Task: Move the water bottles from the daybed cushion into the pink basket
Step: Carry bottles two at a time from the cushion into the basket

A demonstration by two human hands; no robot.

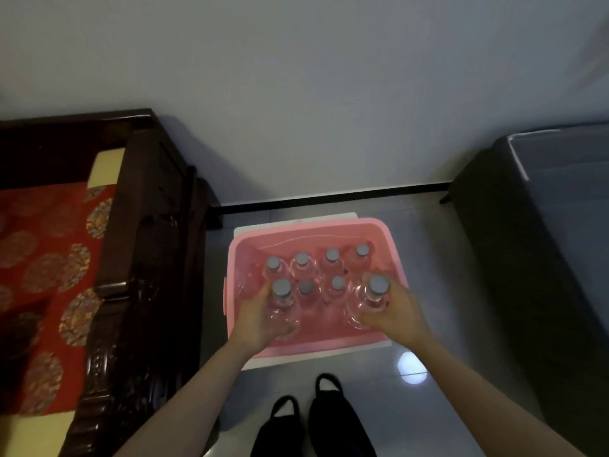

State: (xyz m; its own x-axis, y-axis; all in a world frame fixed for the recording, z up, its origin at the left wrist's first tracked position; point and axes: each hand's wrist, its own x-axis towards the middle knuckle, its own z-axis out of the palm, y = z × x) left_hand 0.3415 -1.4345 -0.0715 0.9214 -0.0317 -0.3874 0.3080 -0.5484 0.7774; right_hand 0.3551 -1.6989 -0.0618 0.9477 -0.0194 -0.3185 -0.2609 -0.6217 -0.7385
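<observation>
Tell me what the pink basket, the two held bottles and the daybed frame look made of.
Pink basket: likely moulded plastic, with smooth walls, even colour and a rounded rim.
Left bottle, gripped by the left hand, and right bottle, in the right hand: probably thin clear plastic, with see-through bodies and opaque grey caps.
Daybed frame: dark wood by the look, with carved relief and a slight sheen.

The left hand partly hides the left bottle; the right hand partly hides the right bottle. The red cushion runs off the left edge. The pink basket covers most of a white base.
</observation>
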